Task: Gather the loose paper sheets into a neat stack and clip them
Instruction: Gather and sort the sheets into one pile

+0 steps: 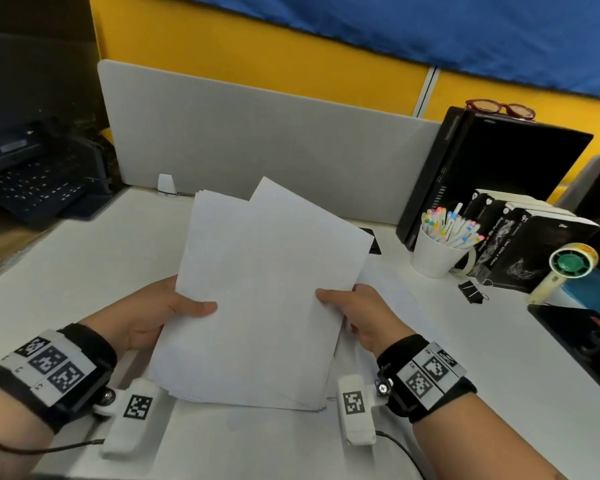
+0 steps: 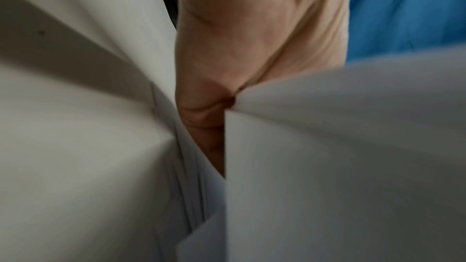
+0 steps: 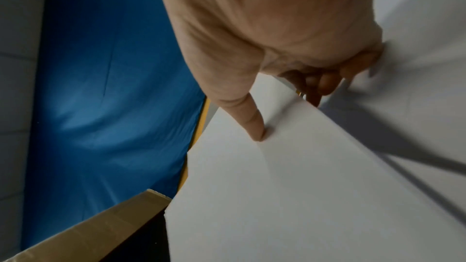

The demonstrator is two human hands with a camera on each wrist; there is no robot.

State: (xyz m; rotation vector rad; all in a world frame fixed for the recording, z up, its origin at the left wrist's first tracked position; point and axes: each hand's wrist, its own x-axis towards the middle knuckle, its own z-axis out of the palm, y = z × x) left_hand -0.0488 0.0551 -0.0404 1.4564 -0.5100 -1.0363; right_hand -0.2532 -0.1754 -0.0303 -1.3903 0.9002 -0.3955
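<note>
Several white paper sheets point(image 1: 263, 289) are lifted off the white desk point(image 1: 83, 271), tilted and not squared; one sheet pokes out at the top right. My left hand point(image 1: 173, 306) grips the left edge, thumb on top. My right hand point(image 1: 354, 310) grips the right edge, thumb on top. In the left wrist view the sheets point(image 2: 327, 166) fan apart round my palm. The right wrist view shows my thumb point(image 3: 252, 121) pressing on the top sheet point(image 3: 302, 186), fingers curled under it. A black binder clip point(image 1: 471, 291) lies on the desk at the right, apart from both hands.
A white mug of markers point(image 1: 437, 247), black books point(image 1: 534, 244), a tape dispenser point(image 1: 565, 268) and a black tray point(image 1: 575, 334) crowd the right side. A grey divider point(image 1: 257, 133) closes the back. A printer point(image 1: 31, 168) sits at the far left.
</note>
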